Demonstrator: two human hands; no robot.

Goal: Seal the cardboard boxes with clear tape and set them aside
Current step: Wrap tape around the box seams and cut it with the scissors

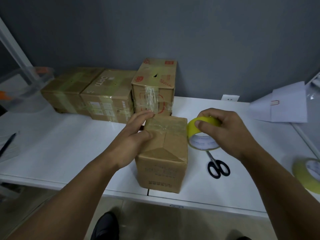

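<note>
The cardboard box (162, 153) being sealed stands at the front edge of the white desk (69, 149), near the middle of its width, its top flaps folded shut with wrinkled clear tape across the far part of the lid. The left hand (133, 135) lies against the box's left upper edge, fingers straight and released, thumb resting on the lid. The right hand (223, 130) hovers just beside the box's right upper corner, its fingers grasping a roll of yellowish clear tape (202, 134) by the rim.

On the desk below that roll, black-handled scissors (217, 166) lie with their blades pointing toward the back edge. A second tape roll (308, 174) sits at the right front corner, cut off by the frame. Along the back edge three taped boxes stand in a row: a tall box (154, 87) with red stamps directly behind the one in hand and nearly touching it, a middle box (107, 97) to its left, and a far-left box (69, 90) beside that. White papers (282, 104) lie toward the right back corner; a pen (7, 144) rests on a stack at the left edge, and a clear plastic container (26, 87) sits at the left back corner.

A grey wall closes the desk's back. Bare desk opens to the left of the box between the front edge and the row, and to the right beyond the scissors. A dark shoe (105, 226) shows on the floor below the front edge.
</note>
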